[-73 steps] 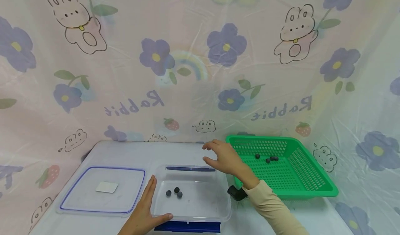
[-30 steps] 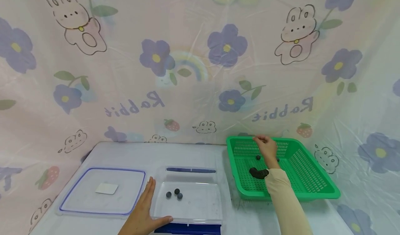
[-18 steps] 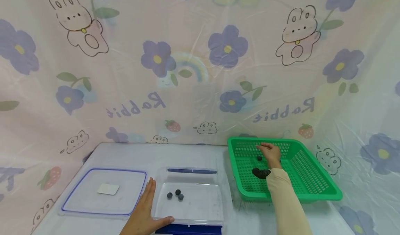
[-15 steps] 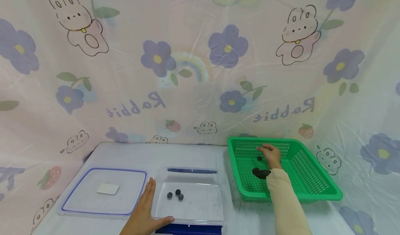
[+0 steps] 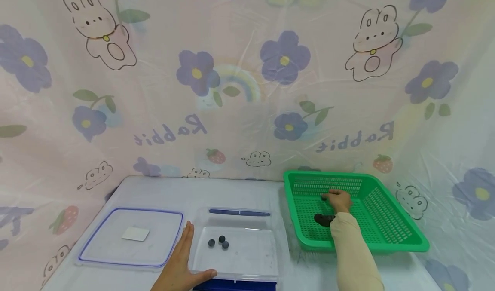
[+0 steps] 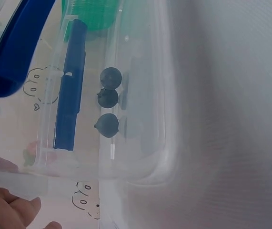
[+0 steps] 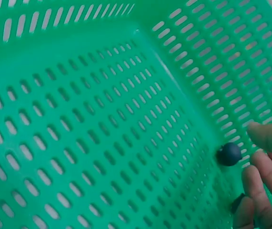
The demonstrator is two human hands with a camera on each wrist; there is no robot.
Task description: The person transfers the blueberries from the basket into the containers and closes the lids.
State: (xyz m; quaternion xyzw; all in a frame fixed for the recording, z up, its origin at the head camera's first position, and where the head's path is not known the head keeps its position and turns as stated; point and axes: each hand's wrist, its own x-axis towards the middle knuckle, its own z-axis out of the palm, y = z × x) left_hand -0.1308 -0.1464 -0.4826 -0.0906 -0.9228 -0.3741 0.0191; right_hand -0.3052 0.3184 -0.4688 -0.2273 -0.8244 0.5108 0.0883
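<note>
My right hand (image 5: 341, 200) is down inside the green basket (image 5: 400, 222). In the right wrist view its fingers (image 7: 271, 136) are apart around a dark blueberry (image 7: 230, 154) near the basket's wall, not visibly gripping it. Part of a second blueberry (image 7: 238, 204) shows by the lower fingers. My left hand (image 5: 178, 261) lies along the left side of a clear plastic box (image 5: 247, 256), fingers straight, thumb over its front edge. Three blueberries (image 6: 108, 125) sit in the box. The right hand hides other parts of the basket floor.
A clear lid with a blue seal (image 5: 110, 237) and a white label (image 5: 135, 234) lies left of the box. Blue latches (image 5: 239, 212) hang at the box's back and front. Behind the white table (image 5: 162, 192) hangs a patterned curtain (image 5: 239, 127).
My right hand has gone from above the box over to the basket and then down into it, towards the blueberries. The left hand has stayed at the box.
</note>
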